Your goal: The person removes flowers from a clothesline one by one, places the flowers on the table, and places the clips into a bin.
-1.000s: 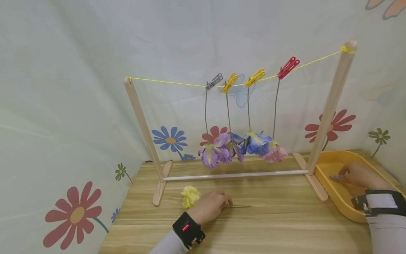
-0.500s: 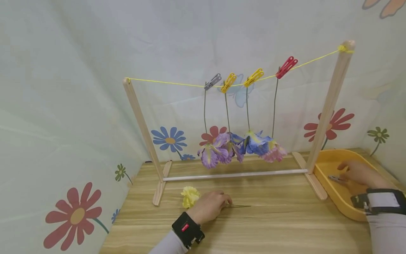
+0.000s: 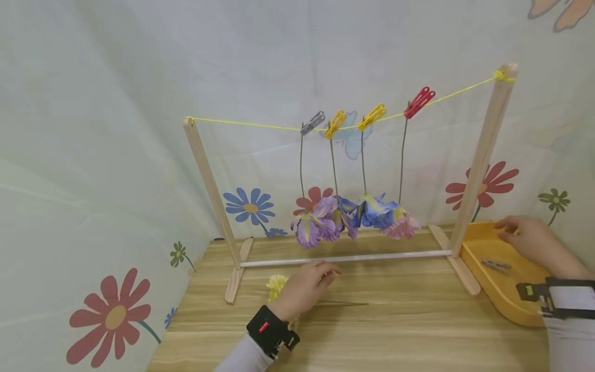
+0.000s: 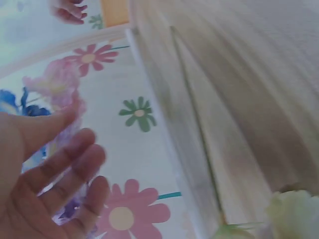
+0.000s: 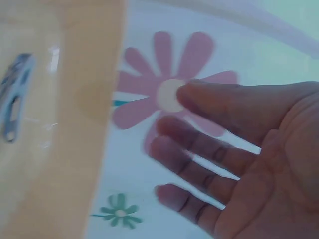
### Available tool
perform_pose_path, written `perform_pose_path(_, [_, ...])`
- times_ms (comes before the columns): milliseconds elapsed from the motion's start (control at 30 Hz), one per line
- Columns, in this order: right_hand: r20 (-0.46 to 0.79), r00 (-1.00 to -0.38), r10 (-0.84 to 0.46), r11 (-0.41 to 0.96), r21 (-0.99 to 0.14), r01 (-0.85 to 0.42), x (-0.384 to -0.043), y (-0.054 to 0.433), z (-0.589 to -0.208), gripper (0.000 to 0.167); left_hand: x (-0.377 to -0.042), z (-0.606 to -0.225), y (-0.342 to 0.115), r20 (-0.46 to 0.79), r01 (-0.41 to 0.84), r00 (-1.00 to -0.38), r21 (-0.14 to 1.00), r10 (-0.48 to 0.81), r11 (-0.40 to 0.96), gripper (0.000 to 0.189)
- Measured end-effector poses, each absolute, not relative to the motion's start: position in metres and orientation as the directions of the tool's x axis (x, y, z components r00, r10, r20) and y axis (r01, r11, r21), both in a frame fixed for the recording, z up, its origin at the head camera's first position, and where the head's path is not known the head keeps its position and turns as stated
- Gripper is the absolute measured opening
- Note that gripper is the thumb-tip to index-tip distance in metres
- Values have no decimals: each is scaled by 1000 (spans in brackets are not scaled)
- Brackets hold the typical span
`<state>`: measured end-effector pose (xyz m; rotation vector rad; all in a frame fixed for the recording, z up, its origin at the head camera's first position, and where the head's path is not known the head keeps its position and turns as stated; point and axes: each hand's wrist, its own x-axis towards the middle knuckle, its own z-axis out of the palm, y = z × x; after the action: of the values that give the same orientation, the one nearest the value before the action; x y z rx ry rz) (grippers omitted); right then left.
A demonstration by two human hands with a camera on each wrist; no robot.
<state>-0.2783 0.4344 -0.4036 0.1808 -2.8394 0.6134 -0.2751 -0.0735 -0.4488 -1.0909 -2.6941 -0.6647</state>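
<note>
My left hand (image 3: 304,289) hovers over a yellow flower (image 3: 274,284) lying on the table, its fingers loosely bent with nothing in them. The flower's thin stem (image 3: 346,303) extends right along the wood; the hand covers part of the bloom. In the left wrist view the stem (image 4: 192,109) lies apart from my left fingers. At the right, my right hand (image 3: 534,245) is raised over a yellow tray (image 3: 492,306), relaxed and holding nothing. A grey clothespin (image 3: 496,266) lies in the tray, below and left of that hand.
A wooden stand with a white crossbar (image 3: 386,257) carries a yellow string (image 3: 246,123). From it purple (image 3: 309,231), blue (image 3: 375,212) and pink (image 3: 402,226) flowers hang upside down by grey (image 3: 313,124), yellow (image 3: 372,118) and red (image 3: 419,103) clothespins. A patterned curtain stands behind.
My right hand has let go of the grey clothespin in the tray and risen. My left hand has lifted off the yellow flower's stem.
</note>
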Motion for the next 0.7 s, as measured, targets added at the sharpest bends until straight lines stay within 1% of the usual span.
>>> perform_pose_path(67, [298, -954, -35, 897, -411, -161, -273, 426, -395, 24, -275, -442, -74, 343, 676, -737, 397, 582, 621, 23])
perform_pose_path(167, [406, -914, -1, 886, -423, -189, -265, 412, -384, 22, -274, -430, -75, 412, 668, -744, 468, 526, 579, 26])
perform_pose_path(333, [583, -813, 20, 867, -415, -276, -252, 389, -366, 21, -277, -417, -74, 509, 672, -740, 570, 440, 472, 29])
perform_pose_path(533, [683, -730, 21, 826, -423, -373, -239, 362, -350, 24, -281, -407, -74, 560, 657, -754, 643, 343, 393, 29])
perform_pose_path(700, [745, -666, -22, 787, -398, -472, -237, 340, -346, 28, -286, -400, -74, 612, 675, -738, 666, 284, 316, 27])
